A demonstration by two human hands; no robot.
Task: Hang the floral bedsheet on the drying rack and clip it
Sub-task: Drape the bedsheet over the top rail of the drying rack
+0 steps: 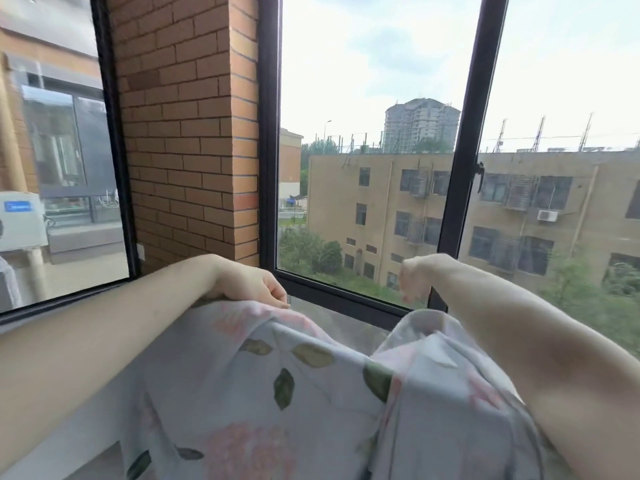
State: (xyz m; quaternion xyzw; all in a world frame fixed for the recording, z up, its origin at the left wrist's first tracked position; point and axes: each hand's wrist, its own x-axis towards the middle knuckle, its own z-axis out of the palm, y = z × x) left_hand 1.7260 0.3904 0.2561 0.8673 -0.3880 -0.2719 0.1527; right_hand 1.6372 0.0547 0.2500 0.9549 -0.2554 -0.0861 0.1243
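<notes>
The floral bedsheet point(277, 393), pale grey-blue with pink flowers and green leaves, is bunched between my two outstretched forearms and fills the lower middle of the view. My left hand point(256, 287) grips its upper edge with curled fingers. My right hand point(417, 278) is curled into a fist just above a raised peak of the sheet and seems to pinch it there, though that spot is blurred. No drying rack or clip is in view.
A dark-framed window point(268, 133) stands straight ahead, with its sill point(346, 303) just beyond my hands. A brick pillar point(187, 126) rises at the left centre. A window handle point(480, 174) sits on the right frame. Buildings and trees lie outside.
</notes>
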